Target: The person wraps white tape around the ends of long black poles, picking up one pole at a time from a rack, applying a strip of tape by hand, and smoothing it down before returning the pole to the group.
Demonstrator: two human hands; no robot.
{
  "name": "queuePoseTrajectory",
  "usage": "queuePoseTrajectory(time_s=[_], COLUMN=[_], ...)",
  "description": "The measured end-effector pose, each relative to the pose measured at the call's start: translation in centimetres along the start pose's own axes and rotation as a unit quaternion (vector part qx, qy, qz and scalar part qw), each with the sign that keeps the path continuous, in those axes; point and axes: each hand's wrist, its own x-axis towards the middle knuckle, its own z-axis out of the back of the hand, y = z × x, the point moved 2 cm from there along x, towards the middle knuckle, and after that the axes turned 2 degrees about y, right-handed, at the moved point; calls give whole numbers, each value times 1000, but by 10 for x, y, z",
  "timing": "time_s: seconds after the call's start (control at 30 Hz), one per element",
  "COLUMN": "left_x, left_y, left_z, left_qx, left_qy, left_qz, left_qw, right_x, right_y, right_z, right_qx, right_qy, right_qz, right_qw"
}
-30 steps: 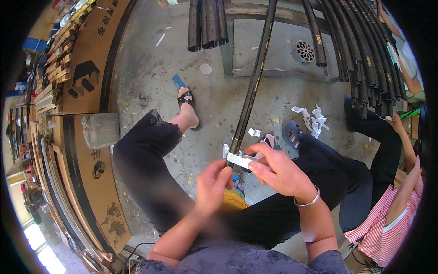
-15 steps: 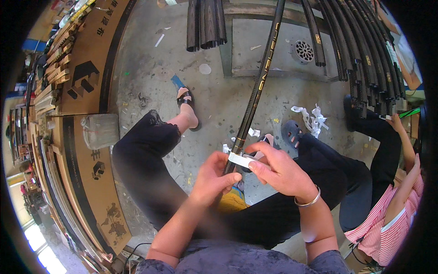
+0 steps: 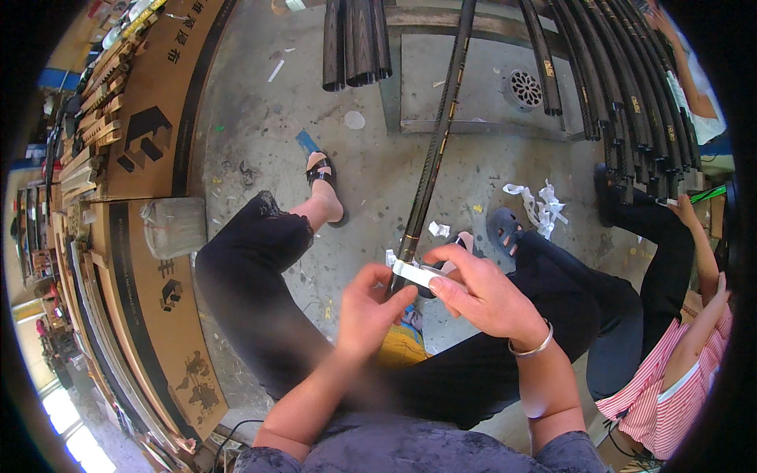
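A long black tube (image 3: 435, 162) with gold marks slants from the top of the view down to my hands. My left hand (image 3: 371, 309) is closed round its near end, thumb on one side and bent fingers on the other. White tape (image 3: 413, 273) lies across the tube just beyond that grip and runs off to the right. Between the thumb and fingers of my right hand (image 3: 482, 296) the tape's other part is pinched. Whether it comes off a roll is hidden by the fingers.
Several black tubes (image 3: 631, 102) lie at the upper right, beside a person in a striped top (image 3: 670, 378). Three thicker tube ends (image 3: 362, 47) jut in at the top. Crumpled white strips (image 3: 544, 209) litter the floor. Cardboard boxes (image 3: 158, 299) line the left.
The tube has turned about its length, so its large gold lettering has gone from sight. Its far part has swung slightly left. The left-hand fingers have shifted; the right hand is nearly unmoved.
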Motion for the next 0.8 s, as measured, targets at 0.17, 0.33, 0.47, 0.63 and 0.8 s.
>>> queuePoseTrajectory(time_s=[0.17, 0.33, 0.47, 0.63, 0.8], left_x=[0, -1, -3, -4, -6], left_y=[1, 2, -3, -6, -11], left_z=[-1, -1, 0, 0, -3], left_qx=[-6, -20, -13, -9, -14], left_qy=[-15, -25, -21, -23, -28], left_qz=[-21, -15, -8, 3, 0], left_qw=[1000, 999, 1000, 1000, 1000], right_x=[2, 2, 3, 4, 3], right_y=[-2, -3, -4, -3, 0], right_z=[-1, -2, -2, -2, -1], right_qx=[5, 0, -7, -7, -3], right_qy=[10, 10, 4, 3, 1], right_qz=[4, 2, -5, 1, -3], right_qw=[1000, 1000, 1000, 1000, 1000])
